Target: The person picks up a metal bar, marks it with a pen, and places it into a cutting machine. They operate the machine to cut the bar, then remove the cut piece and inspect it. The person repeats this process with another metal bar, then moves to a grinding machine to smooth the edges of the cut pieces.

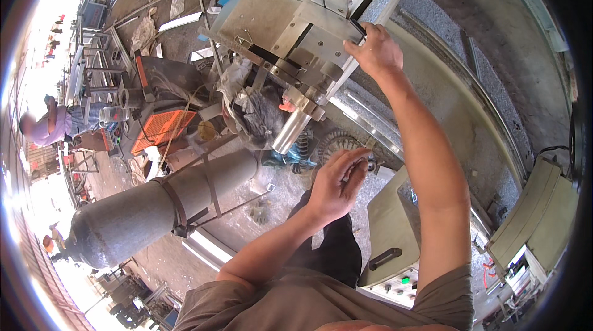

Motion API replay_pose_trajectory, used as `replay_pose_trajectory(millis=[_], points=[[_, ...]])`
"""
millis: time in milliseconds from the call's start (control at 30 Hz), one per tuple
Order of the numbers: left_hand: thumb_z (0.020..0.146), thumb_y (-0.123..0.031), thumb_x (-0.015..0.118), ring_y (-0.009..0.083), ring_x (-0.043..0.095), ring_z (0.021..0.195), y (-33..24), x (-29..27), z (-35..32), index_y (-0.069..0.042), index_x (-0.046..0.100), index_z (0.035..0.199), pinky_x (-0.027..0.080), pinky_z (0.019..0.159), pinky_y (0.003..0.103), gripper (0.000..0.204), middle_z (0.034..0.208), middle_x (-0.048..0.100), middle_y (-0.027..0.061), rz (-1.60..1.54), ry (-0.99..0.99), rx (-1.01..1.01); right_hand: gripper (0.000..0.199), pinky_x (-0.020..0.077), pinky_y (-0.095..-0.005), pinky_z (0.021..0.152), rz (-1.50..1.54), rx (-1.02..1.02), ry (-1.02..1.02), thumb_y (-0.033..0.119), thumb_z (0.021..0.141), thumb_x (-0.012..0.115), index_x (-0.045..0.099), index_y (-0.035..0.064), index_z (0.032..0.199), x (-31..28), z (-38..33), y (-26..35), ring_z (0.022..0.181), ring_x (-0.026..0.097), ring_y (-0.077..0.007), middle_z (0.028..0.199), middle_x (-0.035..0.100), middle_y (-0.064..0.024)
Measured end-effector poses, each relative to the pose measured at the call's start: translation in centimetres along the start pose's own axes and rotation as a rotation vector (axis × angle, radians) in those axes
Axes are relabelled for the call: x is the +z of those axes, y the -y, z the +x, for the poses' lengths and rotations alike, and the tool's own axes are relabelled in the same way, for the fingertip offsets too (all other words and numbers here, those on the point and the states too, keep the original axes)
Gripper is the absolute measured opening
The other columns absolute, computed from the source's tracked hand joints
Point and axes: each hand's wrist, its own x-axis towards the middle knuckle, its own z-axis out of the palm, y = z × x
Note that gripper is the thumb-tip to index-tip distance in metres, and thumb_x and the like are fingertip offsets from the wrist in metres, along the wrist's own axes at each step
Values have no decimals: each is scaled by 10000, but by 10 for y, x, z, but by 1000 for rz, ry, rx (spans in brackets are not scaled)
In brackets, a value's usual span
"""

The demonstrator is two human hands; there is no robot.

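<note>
While the right hand (382, 53) rests at the upper corner of the metal plate (324, 46) on the machine, the left hand (336, 186) hangs lower down, in front of the body. The step in hand looks like steadying or adjusting something at that corner by feel. The plate sits at the top centre of the view, with a round metal bar (290, 133) sticking out below it towards the person.

The right hand is bent to a narrow curl, thumb and fingertips beside a small dark strip (356, 27) at the plate's edge; whether it pinches the strip or merely leans there, I cannot tell. The left hand is half closed, thumb near the bent fingers. It appears to be away from the bar, though its palm is partly hidden, so I cannot tell if something small lies inside.

Any next move would seem to call for a sure hold at that corner, with the left hand kept clear of the bar's end.
</note>
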Motion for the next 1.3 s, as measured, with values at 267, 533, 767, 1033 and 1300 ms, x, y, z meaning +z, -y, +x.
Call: replay_pose_trajectory(millis=[267,533,767,1033,1300], points=[[951,-20,647,197,587,689,9,7,-13,-10,623,1230,492,643,305,280,912,624,110,-6,64,74,645,533,-440,976,-85,-33,19,533,851,694,612,113,1333,-6,1,8,1173,634,-320,1315,621,-103],[941,-5,645,216,590,703,11,9,-20,-2,618,1235,501,655,318,295,947,635,123,5,96,96,636,539,-439,959,-122,-48,51,532,857,689,616,109,1326,-8,4,11,1157,641,-323,1298,628,-104],[948,-16,650,188,577,687,9,9,-23,-10,630,1223,483,635,301,276,901,619,102,-16,90,71,533,521,-441,985,27,-24,-40,456,886,675,644,82,1264,1,-2,0,1155,646,-345,1285,638,-164],[958,-10,634,164,553,673,4,3,-20,-15,652,1214,462,619,290,256,868,596,93,-16,58,22,326,541,-433,888,527,238,-151,304,922,597,737,114,1148,14,-14,-22,986,716,-350,998,739,-200],[948,40,586,172,676,860,7,-18,-5,7,665,1206,516,793,281,272,1026,709,122,131,17,140,382,534,-468,925,521,239,-168,297,975,564,640,132,1310,39,-33,-20,1072,669,-400,1141,679,-221]])
